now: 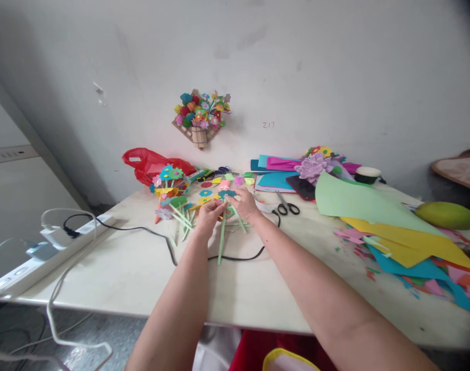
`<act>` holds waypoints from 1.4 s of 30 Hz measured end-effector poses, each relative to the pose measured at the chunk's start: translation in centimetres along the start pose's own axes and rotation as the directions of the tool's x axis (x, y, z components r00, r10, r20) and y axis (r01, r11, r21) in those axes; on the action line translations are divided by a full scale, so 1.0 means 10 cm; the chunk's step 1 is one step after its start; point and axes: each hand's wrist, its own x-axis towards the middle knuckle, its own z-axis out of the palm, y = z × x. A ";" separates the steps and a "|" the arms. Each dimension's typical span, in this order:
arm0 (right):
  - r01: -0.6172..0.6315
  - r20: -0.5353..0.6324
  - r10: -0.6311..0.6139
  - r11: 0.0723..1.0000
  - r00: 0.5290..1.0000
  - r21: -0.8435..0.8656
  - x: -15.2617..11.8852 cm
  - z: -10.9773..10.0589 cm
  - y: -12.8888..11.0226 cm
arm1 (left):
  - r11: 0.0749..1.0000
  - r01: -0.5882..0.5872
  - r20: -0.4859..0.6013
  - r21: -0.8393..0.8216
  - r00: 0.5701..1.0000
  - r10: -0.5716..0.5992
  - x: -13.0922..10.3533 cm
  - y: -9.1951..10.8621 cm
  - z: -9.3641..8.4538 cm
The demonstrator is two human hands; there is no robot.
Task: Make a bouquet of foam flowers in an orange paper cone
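Over the middle of the table, my left hand [208, 217] pinches the top of a long light-green foam strip [221, 239] that hangs down towards me. Close beside it, the fingers of my right hand [244, 205] are pressed together at the strip's upper end, next to a blue flower cutout [228, 194]. Whether the right fingers grip the flower or the strip is too small to make out. More green strips [184, 219] lie loose left of my left hand. Flat foam flowers [205, 193] in blue and yellow lie just beyond my hands.
Black-handled scissors [288, 207] lie to the right. A black cable [238, 257] curves across the table near my wrists. Foam sheets [370, 206] and scraps cover the right side. A red bag [153, 162], finished flowers [168, 180] and a power strip [57, 255] are on the left.
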 end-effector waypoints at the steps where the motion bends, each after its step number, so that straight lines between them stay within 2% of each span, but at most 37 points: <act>1: -0.006 -0.004 0.006 1.000 1.000 -0.008 0.00 0.01 0.00 | 1.000 0.000 0.000 0.002 1.000 0.000 0.00 0.00 0.00; 8: -0.077 -0.026 0.076 0.997 0.997 -0.024 0.01 0.04 0.03 | 1.000 -0.003 -0.002 -0.001 1.000 0.003 0.00 -0.01 0.01; 14: -0.033 -0.051 0.033 0.999 0.998 -0.004 0.01 0.05 0.07 | 1.000 0.015 0.006 0.003 1.000 -0.015 -0.02 0.02 0.02; 21: -0.054 -0.046 0.055 0.998 0.997 0.017 0.01 0.03 0.09 | 0.995 0.068 0.102 0.074 0.992 -0.076 -0.03 0.03 -0.04; 23: -0.027 -0.014 0.028 0.999 1.000 0.035 0.00 0.01 0.10 | 0.996 0.057 0.086 0.062 0.994 -0.062 -0.01 0.01 -0.06; 26: 0.004 0.002 -0.004 0.999 1.000 0.040 -0.01 -0.01 0.11 | 0.999 0.024 0.006 0.022 1.000 -0.024 0.00 0.00 -0.07; 29: 0.002 -0.091 0.004 0.998 0.996 0.064 -0.01 -0.01 0.12 | 1.000 0.001 -0.056 0.012 0.998 0.000 0.01 0.00 -0.05; 33: -0.009 -0.194 0.027 0.995 0.981 0.095 -0.01 0.00 0.12 | 0.998 -0.032 -0.084 0.051 0.996 0.037 0.02 0.00 -0.05; 35: -0.077 -0.167 0.090 0.994 0.982 0.078 -0.02 0.00 0.11 | 0.989 -0.087 -0.139 0.120 0.985 0.103 0.03 -0.01 -0.05; 38: -0.217 -0.081 0.221 0.975 0.972 0.055 -0.03 0.00 0.09 | 0.941 -0.176 -0.267 0.289 0.929 0.256 0.05 -0.04 -0.06; 40: -0.257 0.011 0.258 0.957 0.966 0.132 -0.04 0.00 0.05 | 0.908 -0.203 -0.326 0.365 0.886 0.329 0.06 -0.04 -0.06; 42: -0.297 0.171 0.258 0.918 0.951 0.261 -0.06 0.00 -0.01 | 0.913 -0.223 -0.361 0.343 0.866 0.347 0.05 -0.02 -0.06</act>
